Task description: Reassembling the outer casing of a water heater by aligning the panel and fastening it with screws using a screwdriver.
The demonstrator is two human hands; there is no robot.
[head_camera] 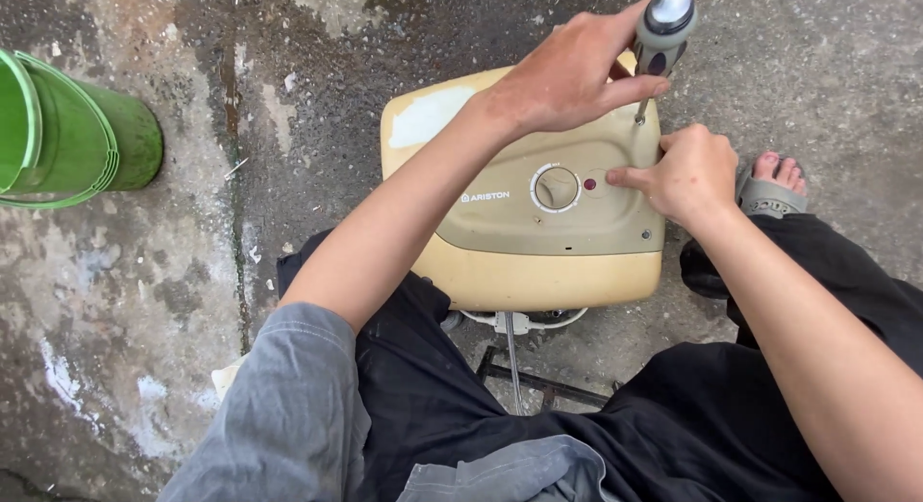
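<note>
Yellowed plastic heater at frame centre: left hand is gripping the screwdriver upright, fist closed; right hand, holding nothing, is pressing one fingertip on the panel. Worth keeping the tip seated straight.

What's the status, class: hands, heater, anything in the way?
Left hand gripping screwdriver, tip down at heater cover. Right hand pressing cover beside dial. Nothing blocking.

Grey rolled-up sleeves, black trousers, grey strapped sandal on one bare-toed foot.
</note>
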